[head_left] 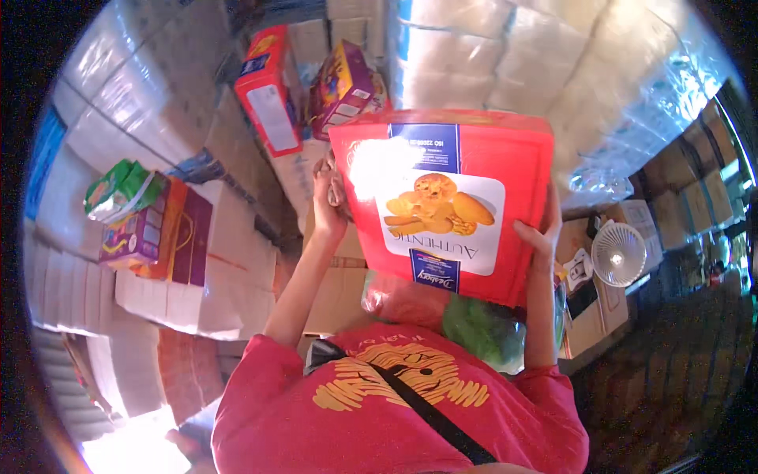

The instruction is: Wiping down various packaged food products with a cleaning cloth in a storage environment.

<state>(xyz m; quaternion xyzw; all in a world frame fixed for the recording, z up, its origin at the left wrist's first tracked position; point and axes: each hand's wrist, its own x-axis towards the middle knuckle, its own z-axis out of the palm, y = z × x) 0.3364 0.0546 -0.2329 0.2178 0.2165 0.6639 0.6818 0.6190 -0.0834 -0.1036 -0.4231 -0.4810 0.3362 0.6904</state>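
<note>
I hold a large red biscuit box up in front of my chest. Its broad face shows a picture of cookies on a white panel, upside down to me, with blue labels and a bright glare spot. My left hand grips the left edge, its fingers bent and partly hidden by the box. At the right edge my right hand clasps the side, thumb on the front face and the other fingers out of sight behind. Beyond the box stand another red box and a purple box.
To the left, purple and orange boxes and a green package sit on white cartons. Tall stacks of plastic-wrapped white packs rise ahead. A small white fan stands on cartons at right. A green bag lies below the box.
</note>
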